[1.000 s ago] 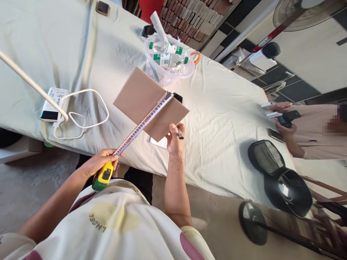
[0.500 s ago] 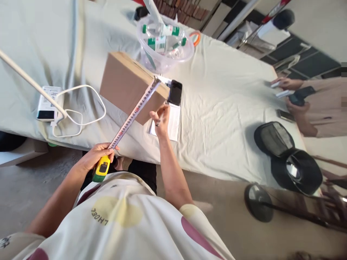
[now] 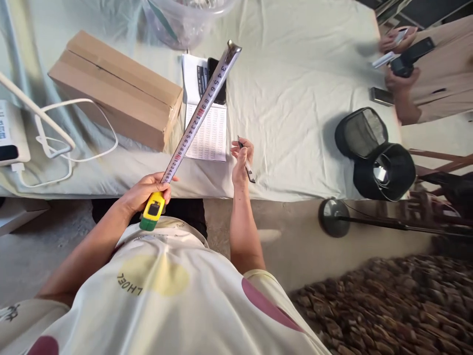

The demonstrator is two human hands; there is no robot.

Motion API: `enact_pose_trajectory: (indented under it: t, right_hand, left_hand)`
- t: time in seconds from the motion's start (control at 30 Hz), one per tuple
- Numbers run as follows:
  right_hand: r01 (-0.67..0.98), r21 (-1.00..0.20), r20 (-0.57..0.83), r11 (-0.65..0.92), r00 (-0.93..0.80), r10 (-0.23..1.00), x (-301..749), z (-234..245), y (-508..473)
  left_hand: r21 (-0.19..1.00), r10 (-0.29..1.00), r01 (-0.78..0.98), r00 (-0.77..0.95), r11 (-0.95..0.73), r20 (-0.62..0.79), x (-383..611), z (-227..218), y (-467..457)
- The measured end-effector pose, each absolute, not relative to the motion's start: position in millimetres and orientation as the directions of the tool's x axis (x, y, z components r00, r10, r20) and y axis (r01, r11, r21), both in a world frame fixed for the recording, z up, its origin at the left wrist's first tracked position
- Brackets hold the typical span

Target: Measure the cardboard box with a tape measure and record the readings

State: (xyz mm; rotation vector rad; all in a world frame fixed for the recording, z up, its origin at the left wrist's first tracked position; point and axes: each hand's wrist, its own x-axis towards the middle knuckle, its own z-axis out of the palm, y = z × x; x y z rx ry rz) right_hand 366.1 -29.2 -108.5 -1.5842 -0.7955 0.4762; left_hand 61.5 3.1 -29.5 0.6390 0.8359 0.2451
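Note:
My left hand [image 3: 150, 194] grips a yellow and green tape measure [image 3: 152, 211] near the table's front edge. Its blade [image 3: 197, 116] is pulled out and slants up to the right, passing over a printed booklet [image 3: 207, 140] and partly covering a black phone [image 3: 221, 93] on it. My right hand [image 3: 242, 160], to the right of the booklet, is closed around a pen [image 3: 248, 170]. A brown cardboard box [image 3: 118, 88] lies on the table left of the booklet, apart from both hands.
A clear plastic tub [image 3: 177, 24] stands at the back. White cable [image 3: 92, 101] loops from a white device [image 3: 13, 133] at left. An open black case [image 3: 382, 167] sits at the right, near another person's hands [image 3: 401, 74] holding a dark device.
My right hand has moved away from the box to the right of the booklet. The box now lies apart from the tape blade, farther left. The view has shifted too.

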Motion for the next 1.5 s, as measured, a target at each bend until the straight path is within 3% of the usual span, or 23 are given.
enact_pose_trajectory:
  t: [0.23, 0.57, 0.77, 1.17, 1.5]
  right_hand:
    - [0.217, -0.975, 0.118, -0.045, 0.682, 0.722, 372.2, -120.6, -59.3]
    - [0.36, -0.93, 0.136, -0.074, 0.523, 0.842, 373.6, -121.1, -58.8]
    - [0.444, -0.885, 0.114, -0.138, 0.494, 0.862, 373.8, -119.9, -57.8]
    - [0.45, -0.875, 0.07, -0.18, 0.485, 0.872, 374.1, -117.4, -58.5]
    - [0.538, -0.83, 0.158, -0.144, 0.476, 0.865, 374.5, -122.4, -59.3]
  left_hand:
    - [0.526, 0.341, -0.051, 0.813, 0.849, -0.472, 150.1, -59.3, 22.2]
    - [0.38, 0.263, -0.049, 0.803, 0.924, -0.535, 194.4, -66.5, 29.3]
    - [0.37, 0.23, -0.022, 0.816, 0.929, -0.53, 186.1, -65.1, 33.6]
    - [0.388, 0.237, -0.022, 0.823, 0.922, -0.516, 185.5, -60.6, 32.8]
    - [0.379, 0.217, -0.029, 0.858, 0.925, -0.465, 184.2, -61.7, 34.5]
